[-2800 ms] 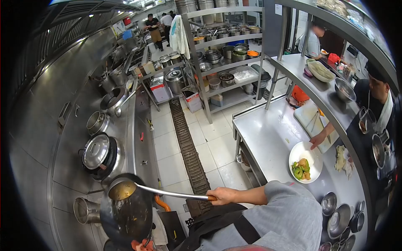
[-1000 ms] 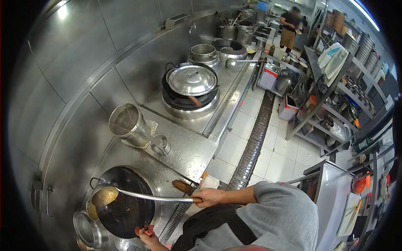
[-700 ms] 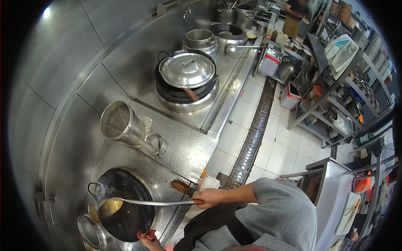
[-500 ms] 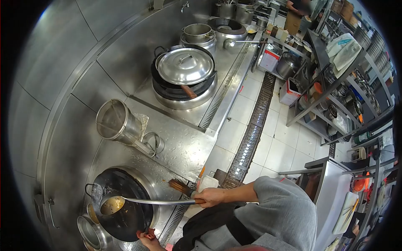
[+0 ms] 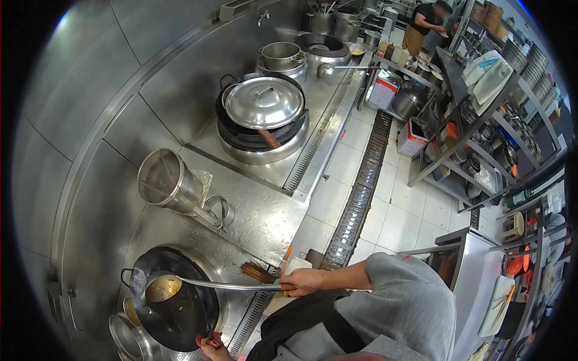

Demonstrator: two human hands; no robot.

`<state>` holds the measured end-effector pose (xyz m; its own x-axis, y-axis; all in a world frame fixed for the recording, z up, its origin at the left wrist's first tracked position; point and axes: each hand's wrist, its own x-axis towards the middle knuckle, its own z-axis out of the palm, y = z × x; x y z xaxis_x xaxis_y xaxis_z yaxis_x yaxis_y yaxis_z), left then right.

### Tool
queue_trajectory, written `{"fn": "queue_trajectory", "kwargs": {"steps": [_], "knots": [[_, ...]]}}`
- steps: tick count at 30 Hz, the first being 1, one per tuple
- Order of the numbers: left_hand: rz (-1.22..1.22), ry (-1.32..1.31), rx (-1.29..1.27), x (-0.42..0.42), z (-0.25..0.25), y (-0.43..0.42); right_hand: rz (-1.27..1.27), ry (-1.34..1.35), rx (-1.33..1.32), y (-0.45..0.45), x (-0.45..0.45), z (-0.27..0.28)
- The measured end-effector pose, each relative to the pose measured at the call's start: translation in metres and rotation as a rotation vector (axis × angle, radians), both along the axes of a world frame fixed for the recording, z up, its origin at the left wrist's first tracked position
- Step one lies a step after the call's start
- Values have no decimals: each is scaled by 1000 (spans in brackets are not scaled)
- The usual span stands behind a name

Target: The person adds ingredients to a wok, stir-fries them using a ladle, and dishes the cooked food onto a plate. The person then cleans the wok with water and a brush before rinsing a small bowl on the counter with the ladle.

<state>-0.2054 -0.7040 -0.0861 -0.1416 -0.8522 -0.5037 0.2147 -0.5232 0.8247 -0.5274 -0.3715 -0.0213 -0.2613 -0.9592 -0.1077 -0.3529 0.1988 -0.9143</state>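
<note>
Logging from afar, both hands closed and occupied: right hand wraps the brown grip of the ladle; left hand, low in view, clenches a red cloth at the near edge of the wok. Cannot tell how much rim or handle lies under that cloth. Wok is at the burner ring in the steel tabletop, apparently tilted, ring showing along one side. I judge the step in hand as ladle work over the wok; next move calls, I think, for a level bowl and a firm cloth grip. Ladle: long, bright shaft, yellowish contents in its bowl; contact with the wok unclear. Wok: black, glossy, few orange specks, pale patch near its far loop handle. Brush just beside right hand
</note>
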Motion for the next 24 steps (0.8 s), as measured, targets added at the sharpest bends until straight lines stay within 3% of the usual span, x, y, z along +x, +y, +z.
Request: {"fn": "queue_trajectory", "kwargs": {"steps": [5,9,24], "knots": [[-15,12,10,-7,12,7,-24,43,-55,7,7,2],[-140,153,-2,14,-18,-13,-25,-7,3,13,12,8],[1,49,5,1,-3,-3,-80,5,8,24,20,8]]}}
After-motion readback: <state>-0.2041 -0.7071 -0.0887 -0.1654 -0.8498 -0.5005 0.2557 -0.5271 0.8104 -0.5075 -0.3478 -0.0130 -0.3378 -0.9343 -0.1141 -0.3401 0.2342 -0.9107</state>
